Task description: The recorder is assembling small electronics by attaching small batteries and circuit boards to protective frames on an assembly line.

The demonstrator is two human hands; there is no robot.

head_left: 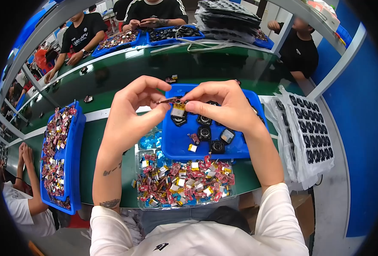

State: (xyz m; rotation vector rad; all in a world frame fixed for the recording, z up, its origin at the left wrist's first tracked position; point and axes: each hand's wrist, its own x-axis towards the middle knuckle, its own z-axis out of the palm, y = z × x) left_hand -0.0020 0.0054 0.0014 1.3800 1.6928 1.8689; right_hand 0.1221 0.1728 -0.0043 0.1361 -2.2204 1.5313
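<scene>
Above a blue tray [182, 147], my two hands meet over a small red circuit board [168, 100] with a silver battery [178, 111] edged in yellow tape. My left hand [140, 104] is closed in a pinch on the board's edge. The thumb and fingers of my right hand [218, 104] pinch the same assembly from the other side. Below them in the tray lie several black watch-like casings [204, 133], a loose red board [193, 138] and a casing with a grey square face [227, 136]. Fingers partly hide how board and battery join.
A clear plastic tray [138, 192] heaped with red boards and batteries sits nearest my body. At left stands a long blue bin [78, 162] of similar boards. White sheets [297, 166] holding black casings are stacked at right. Across the green belt [129, 70], other people sit at work.
</scene>
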